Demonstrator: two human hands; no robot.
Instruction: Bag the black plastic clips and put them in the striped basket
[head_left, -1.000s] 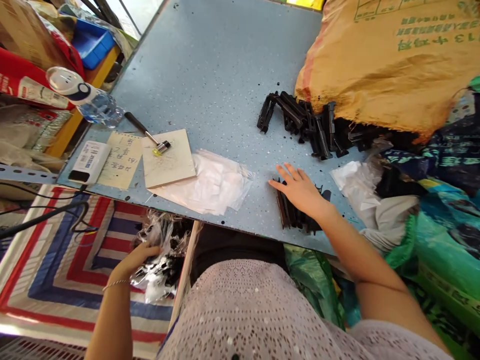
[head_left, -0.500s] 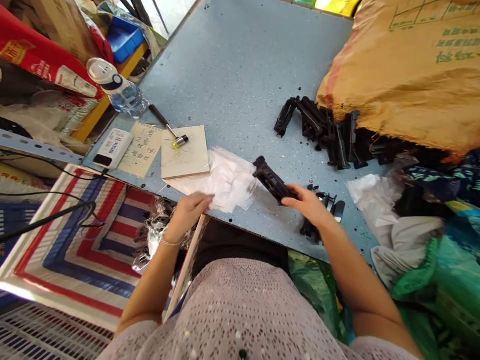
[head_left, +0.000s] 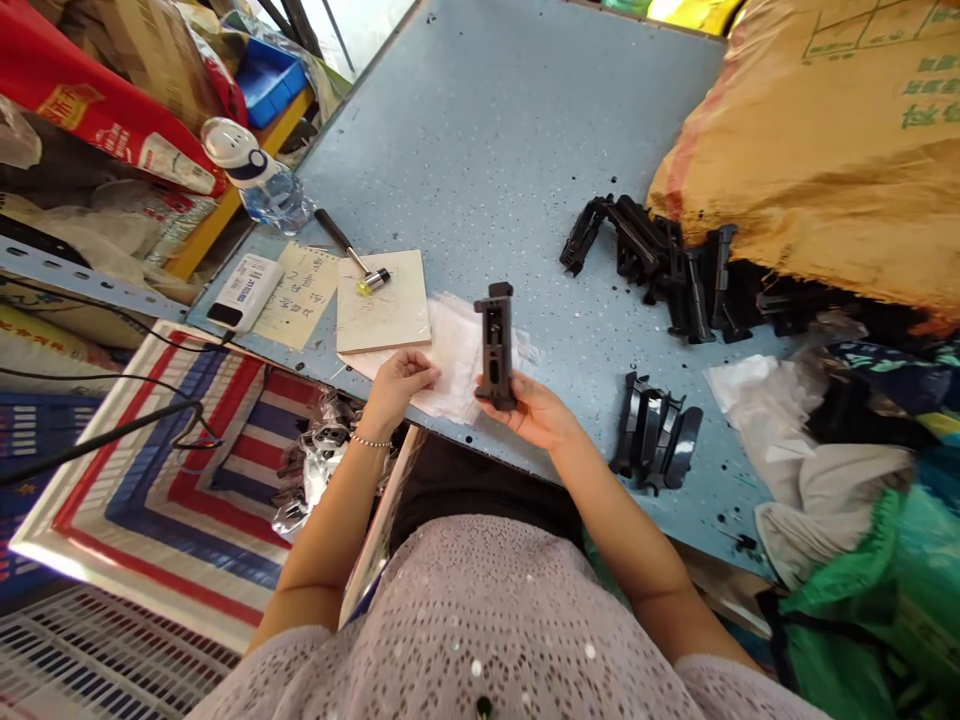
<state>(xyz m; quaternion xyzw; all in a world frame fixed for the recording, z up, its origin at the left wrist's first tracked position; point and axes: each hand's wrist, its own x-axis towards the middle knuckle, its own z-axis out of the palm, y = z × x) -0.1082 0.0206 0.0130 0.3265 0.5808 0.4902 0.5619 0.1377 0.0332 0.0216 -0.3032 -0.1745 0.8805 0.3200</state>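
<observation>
My right hand (head_left: 529, 408) grips the lower end of a long black plastic bracket (head_left: 495, 345), a frame-like part with slots, held nearly upright above the table's front edge. Below and behind it lies a stack of thin clear plastic bags (head_left: 454, 350). At the left end of the bags is my left hand (head_left: 401, 388), its thumb and fingers pinched together; whether a bag edge is caught between them I cannot make out. Several similar black parts (head_left: 656, 435) lie side by side to the right of my right hand.
A small hammer (head_left: 352, 250) rests on a pale square board (head_left: 382, 325). Left of it are a handwritten note (head_left: 296, 300), a white device (head_left: 244, 290) and a water bottle (head_left: 266, 190). More black brackets (head_left: 652, 250) spill from an orange woven sack (head_left: 810, 170). A striped basket (head_left: 150, 480) stands lower left.
My right hand has moved left with the black bracket and turned it from slanted to nearly upright, over the bags. My left hand stays pinched by the bags. The view has shifted slightly.
</observation>
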